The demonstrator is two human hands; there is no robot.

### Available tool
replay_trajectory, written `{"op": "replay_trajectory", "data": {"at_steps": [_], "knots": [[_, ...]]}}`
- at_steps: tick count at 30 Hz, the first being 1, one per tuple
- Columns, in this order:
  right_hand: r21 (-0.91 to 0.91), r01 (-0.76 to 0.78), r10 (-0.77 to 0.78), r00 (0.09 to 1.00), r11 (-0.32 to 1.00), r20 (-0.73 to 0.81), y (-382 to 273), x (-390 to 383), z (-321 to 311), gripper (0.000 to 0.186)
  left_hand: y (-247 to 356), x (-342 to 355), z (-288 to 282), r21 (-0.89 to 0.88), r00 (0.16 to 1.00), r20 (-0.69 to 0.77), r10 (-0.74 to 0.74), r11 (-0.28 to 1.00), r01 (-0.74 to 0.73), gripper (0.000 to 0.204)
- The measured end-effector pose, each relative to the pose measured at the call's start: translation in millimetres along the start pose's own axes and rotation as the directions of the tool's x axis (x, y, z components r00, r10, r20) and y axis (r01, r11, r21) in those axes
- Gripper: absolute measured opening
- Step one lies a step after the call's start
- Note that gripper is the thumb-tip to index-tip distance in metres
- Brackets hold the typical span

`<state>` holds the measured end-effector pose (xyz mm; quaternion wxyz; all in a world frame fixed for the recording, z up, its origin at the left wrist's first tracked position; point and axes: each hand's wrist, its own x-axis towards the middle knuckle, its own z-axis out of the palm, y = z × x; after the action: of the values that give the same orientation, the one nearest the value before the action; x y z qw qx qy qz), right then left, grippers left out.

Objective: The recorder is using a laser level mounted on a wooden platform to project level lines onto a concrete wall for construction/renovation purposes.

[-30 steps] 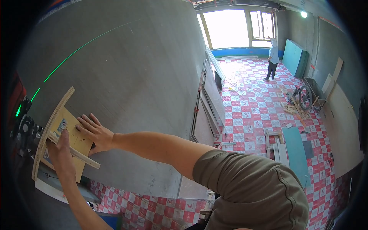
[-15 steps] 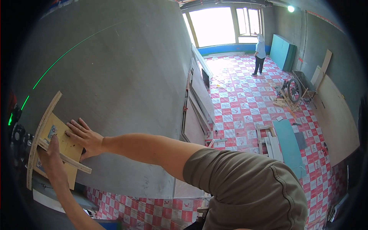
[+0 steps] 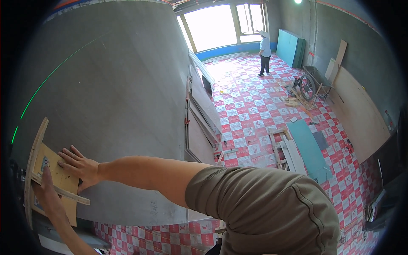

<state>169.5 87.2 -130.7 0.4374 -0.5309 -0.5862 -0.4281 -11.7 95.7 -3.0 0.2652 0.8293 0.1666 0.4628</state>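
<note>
The right hand (image 3: 78,166) lies flat with fingers spread on a thin plywood panel (image 3: 63,180) held against the grey wall (image 3: 119,106). Just below and left of it, the left hand (image 3: 47,192) presses the panel too, one finger stretched up beside a wooden strip (image 3: 59,190) crossing under both hands
</note>
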Motion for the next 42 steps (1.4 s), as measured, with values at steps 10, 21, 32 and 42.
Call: {"op": "replay_trajectory", "data": {"at_steps": [10,21,32,42], "knots": [[-0.009,-0.009,0.009,0.999,1.000,0.034,-7,3,3,0.135,-16,8,-6,0.009,0.999,0.000,0.045,0.999,-0.045,0.091],[0.022,-0.004,0.003,0.999,1.000,0.045,-3,5,-6,0.133,1,7,4,-0.058,0.994,0.049,0.096,0.994,-0.093,0.083],[-0.134,0.014,-0.004,0.997,0.991,0.079,0,0,-1,0.095,22,-6,3,0.003,0.968,-0.070,0.239,0.971,-0.239,0.056],[0.017,0.057,-0.057,0.998,0.998,0.004,7,0,10,0.080,53,-25,-11,0.027,0.999,-0.043,0.005,1.000,-0.004,0.055]]}}
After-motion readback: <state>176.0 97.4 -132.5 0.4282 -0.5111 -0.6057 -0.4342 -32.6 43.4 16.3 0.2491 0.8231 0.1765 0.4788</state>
